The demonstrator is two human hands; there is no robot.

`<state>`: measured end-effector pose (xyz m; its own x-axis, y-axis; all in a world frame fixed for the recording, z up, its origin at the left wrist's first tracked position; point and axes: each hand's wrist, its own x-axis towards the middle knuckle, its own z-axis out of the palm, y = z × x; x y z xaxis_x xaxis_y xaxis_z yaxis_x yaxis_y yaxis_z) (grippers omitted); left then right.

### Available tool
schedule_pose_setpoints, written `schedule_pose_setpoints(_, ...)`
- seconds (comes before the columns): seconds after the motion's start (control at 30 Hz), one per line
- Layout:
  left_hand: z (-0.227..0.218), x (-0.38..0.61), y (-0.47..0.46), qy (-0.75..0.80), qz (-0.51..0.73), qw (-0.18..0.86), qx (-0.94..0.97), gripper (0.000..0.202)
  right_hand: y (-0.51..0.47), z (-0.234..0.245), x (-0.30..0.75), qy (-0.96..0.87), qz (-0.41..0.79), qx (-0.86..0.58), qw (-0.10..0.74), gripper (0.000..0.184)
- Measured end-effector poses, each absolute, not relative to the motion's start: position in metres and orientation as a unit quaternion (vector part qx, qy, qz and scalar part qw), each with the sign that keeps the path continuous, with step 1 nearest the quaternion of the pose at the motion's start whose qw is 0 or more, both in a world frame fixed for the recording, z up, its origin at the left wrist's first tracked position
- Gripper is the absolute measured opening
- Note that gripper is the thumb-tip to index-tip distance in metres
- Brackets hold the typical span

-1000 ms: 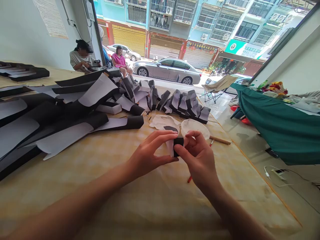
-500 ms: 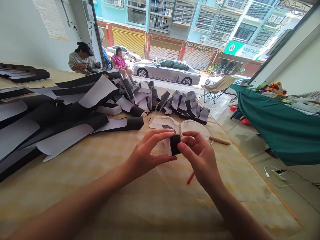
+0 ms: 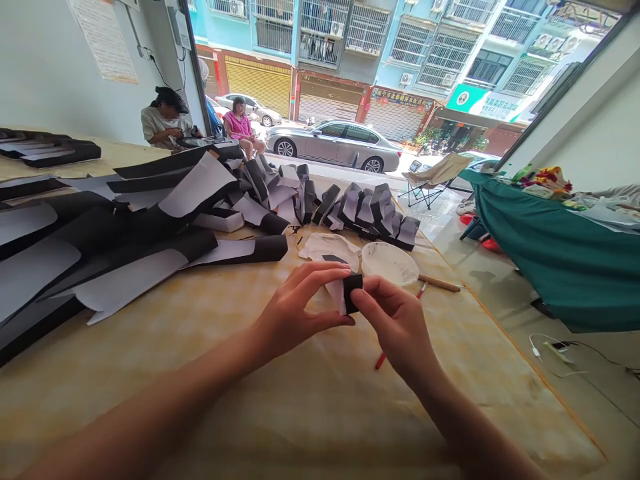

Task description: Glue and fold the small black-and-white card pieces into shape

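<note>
A small folded piece of black-and-white card [image 3: 353,293] is held upright above the table. My left hand [image 3: 295,303] grips its top and bottom edges between fingers and thumb. The fingers of my right hand [image 3: 393,313] pinch its black face from the right side, the thumb lying on the front. Partly behind my right hand lies a red pen [image 3: 381,360] on the table. Just beyond the card are a crumpled white sheet [image 3: 327,245] and a round whitish dish [image 3: 390,261], with a wooden stick [image 3: 440,283] beside the dish.
A large heap of long black-and-white card pieces [image 3: 135,267] covers the table's left. Smaller folded pieces [image 3: 380,207] stand in a row at the back. Two people sit beyond the table. A green-draped table [image 3: 545,260] and a folding chair [image 3: 437,173] are at right.
My right fingers have closed in on the card's black face, the thumb moving slightly left and the other fingers curling nearer. My left hand keeps its grip almost unmoved.
</note>
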<state>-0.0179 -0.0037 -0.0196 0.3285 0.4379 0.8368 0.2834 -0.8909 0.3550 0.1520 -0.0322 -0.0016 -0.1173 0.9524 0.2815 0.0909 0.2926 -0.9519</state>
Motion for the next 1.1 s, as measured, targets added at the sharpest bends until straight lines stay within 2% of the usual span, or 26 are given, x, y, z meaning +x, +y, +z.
schedule_pose_setpoints(0.33,-0.020,-0.016,-0.002,0.202,0.523,0.021,0.828,0.053,-0.033,-0.001,0.148,-0.642,0.414,-0.425,0.485,0.024)
schedule_pose_setpoints(0.53,-0.024,-0.017,-0.003,0.222,0.503,0.130,0.825,0.055,-0.028,-0.002,0.155,-0.699,0.391,-0.410,0.436,0.022)
schedule_pose_setpoints(0.73,-0.022,-0.019,-0.001,0.286,0.531,0.098,0.791,0.066,-0.023,-0.003,0.162,-0.690,0.411,-0.355,0.478,0.032)
schedule_pose_setpoints(0.9,-0.019,-0.019,-0.001,0.274,0.535,0.123,0.790,0.038,-0.027,0.003,0.159,-0.698,0.359,-0.376,0.493,0.023)
schedule_pose_setpoints(1.1,-0.019,-0.018,-0.002,0.272,0.534,0.146,0.787,0.034,-0.027,0.000,0.159,-0.718,0.319,-0.369,0.496,0.023)
